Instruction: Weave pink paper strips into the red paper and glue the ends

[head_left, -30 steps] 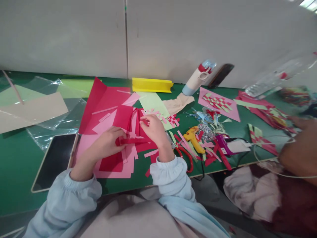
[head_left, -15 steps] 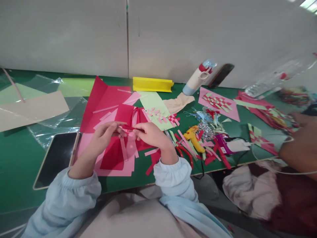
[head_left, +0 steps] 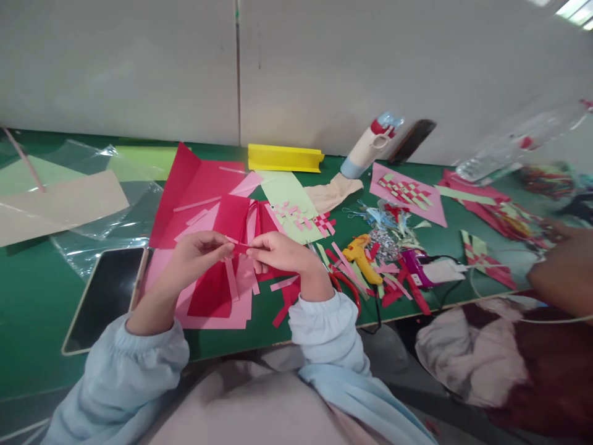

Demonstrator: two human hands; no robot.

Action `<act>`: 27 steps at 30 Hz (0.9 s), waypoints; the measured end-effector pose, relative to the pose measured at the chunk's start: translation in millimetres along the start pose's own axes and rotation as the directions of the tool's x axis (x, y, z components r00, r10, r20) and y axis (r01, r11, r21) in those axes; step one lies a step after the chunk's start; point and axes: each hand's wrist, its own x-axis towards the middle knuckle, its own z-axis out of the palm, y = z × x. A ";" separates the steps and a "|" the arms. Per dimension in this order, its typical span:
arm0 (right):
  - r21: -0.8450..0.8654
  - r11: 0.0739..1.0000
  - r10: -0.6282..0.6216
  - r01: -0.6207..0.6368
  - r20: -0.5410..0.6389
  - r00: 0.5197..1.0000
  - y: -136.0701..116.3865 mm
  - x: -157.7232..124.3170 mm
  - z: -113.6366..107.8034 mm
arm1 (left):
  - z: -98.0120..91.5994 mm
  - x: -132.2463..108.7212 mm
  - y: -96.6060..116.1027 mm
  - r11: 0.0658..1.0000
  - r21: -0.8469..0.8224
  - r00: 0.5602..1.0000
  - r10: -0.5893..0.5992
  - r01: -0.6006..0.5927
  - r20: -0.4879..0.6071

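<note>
Between both hands a small pink paper strip is stretched above the pile of paper. My left hand pinches one end of it between thumb and fingers. The other end is pinched in my right hand. Beneath them lie pink sheets and folded red paper, with loose pink strips on top. Just beyond, a pale green sheet carries small woven pink and green paper pieces. Scissors with red handles lie partly hidden by my right wrist.
At left are a phone and clear plastic sleeves. To the right lie a yellow glue gun, scattered paper strips, and a purple box with a white plug. A bottle stands behind. Another person's arm reaches in at far right.
My hands have turned, and the strip that looked dark red now shows a lighter pink face. The left thumb has come round to the near side. The other person's arm has shifted slightly.
</note>
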 end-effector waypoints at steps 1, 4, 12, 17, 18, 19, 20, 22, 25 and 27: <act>-0.015 1.000 0.019 -0.019 0.013 1.000 -0.3 -1.7 -1.0 | -2.8 0.4 -1.4 0.999 0.052 1.000 -0.001 0.000 0.006; -0.123 0.991 0.042 -0.055 -0.105 0.994 0.9 -7.5 -4.5 | -13.1 3.6 -12.2 0.990 0.138 0.998 -0.030 0.037 -0.053; -0.499 0.792 0.042 -0.351 -0.530 0.847 -1.4 -10.5 7.7 | -27.6 15.1 -35.3 0.967 -0.233 0.887 -0.193 0.100 -0.420; -0.604 0.748 0.050 -0.275 -0.362 0.931 -8.7 11.9 42.2 | -27.0 16.9 -38.3 0.965 -0.248 0.863 -0.200 0.090 -0.465; -0.615 0.740 0.062 -0.273 -0.342 0.938 -9.9 18.3 49.6 | -26.7 17.2 -39.1 0.964 -0.248 0.863 -0.203 0.094 -0.463; -0.626 0.731 0.052 -0.272 -0.345 0.937 -10.7 24.9 56.6 | -26.4 17.4 -39.7 0.964 -0.249 0.862 -0.206 0.097 -0.462; -0.628 0.726 0.036 -0.280 -0.371 0.928 -11.2 31.4 63.1 | -26.0 17.7 -40.0 0.963 -0.251 0.863 -0.209 0.099 -0.461; -0.641 0.717 -0.025 -0.274 -0.417 0.909 -10.8 43.3 74.1 | -25.2 18.3 -39.5 0.961 -0.260 0.860 -0.214 0.100 -0.463; -0.637 0.695 -0.008 -0.333 -0.471 0.882 -7.1 56.3 85.1 | -23.9 18.8 -36.3 0.956 -0.277 0.856 -0.221 0.095 -0.467; -0.634 0.696 -0.017 -0.337 -0.484 0.875 -3.8 61.0 88.7 | -23.3 18.9 -34.0 0.953 -0.284 0.861 -0.229 0.104 -0.455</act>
